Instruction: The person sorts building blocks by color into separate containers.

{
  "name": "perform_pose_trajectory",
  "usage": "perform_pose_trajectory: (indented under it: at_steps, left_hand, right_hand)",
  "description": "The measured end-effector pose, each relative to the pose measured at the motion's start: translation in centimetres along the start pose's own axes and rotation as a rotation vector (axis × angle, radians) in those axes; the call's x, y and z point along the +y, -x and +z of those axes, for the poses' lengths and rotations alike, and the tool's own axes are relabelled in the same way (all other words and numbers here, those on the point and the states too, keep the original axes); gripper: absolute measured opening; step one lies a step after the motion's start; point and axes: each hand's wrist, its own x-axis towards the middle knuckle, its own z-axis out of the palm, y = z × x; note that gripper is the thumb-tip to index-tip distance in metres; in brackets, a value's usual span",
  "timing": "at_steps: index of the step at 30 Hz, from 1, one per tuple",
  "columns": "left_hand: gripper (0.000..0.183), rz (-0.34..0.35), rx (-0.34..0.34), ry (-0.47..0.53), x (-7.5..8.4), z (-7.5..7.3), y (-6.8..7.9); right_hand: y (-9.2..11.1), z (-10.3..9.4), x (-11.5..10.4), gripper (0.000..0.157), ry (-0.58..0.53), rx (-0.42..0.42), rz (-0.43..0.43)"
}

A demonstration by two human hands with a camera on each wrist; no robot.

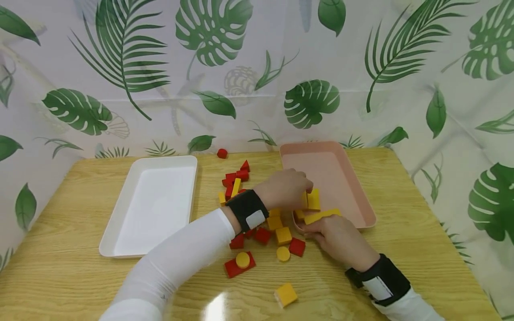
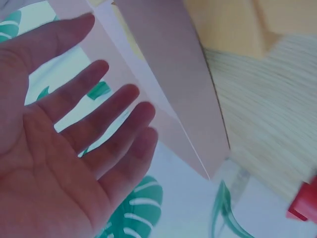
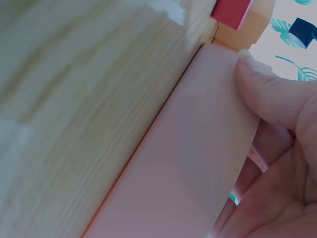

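A pink, rectangular, plastic-looking tray (image 1: pixel 339 178) sits on a wood-grain table (image 1: pixel 60 240) and serves as the landmark. The left hand (image 1: pixel 284 189) reaches across its left edge, just beside an upright yellow rectangular block (image 1: pixel 314 199) standing inside; in the left wrist view its fingers are relaxed and a little spread, and whether a fingertip touches the block cannot be told. The right hand (image 1: pixel 340 238) pinches the tray's near wall close to the near-left corner, thumb outside and fingers over the rim. A long yellow rectangular block (image 1: pixel 322 216) lies within the tray along that wall, beside the right hand's fingers.

Left of the tray, red and yellow blocks are scattered partly under the left arm, including a yellow cube (image 1: pixel 283 236) near its near-left corner and a red block (image 1: pixel 297 246) just beside that cube. On the tray's near side, towards the person, are a flat yellow disc (image 1: pixel 283 254) and, farther out, a squarish yellow block (image 1: pixel 286 294). Well left of the tray stands a white rectangular tray (image 1: pixel 160 200).
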Motion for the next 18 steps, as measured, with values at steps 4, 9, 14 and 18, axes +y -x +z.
perform_pose_trajectory:
  at_steps: [4,9,14,18]
  left_hand:
    - [0.031,-0.017,-0.035,0.065,-1.3,0.8,1.8]
    - [0.031,0.0,-0.023,0.09,-2.0,1.4,3.9]
    - [0.035,0.018,0.025,0.007,-2.1,2.1,4.8]
    - [0.036,-0.002,0.001,0.013,-2.0,2.4,4.8]
  right_hand:
    - [-0.1,0.1,-0.1,0.019,0.008,-0.011,0.007]
    - [-0.1,0.0,-0.1,0.021,0.023,-0.009,-0.009]
    - [-0.2,0.2,0.0,0.021,0.032,-0.008,-0.018]
    - [-0.2,0.2,0.0,0.021,0.032,-0.003,-0.017]
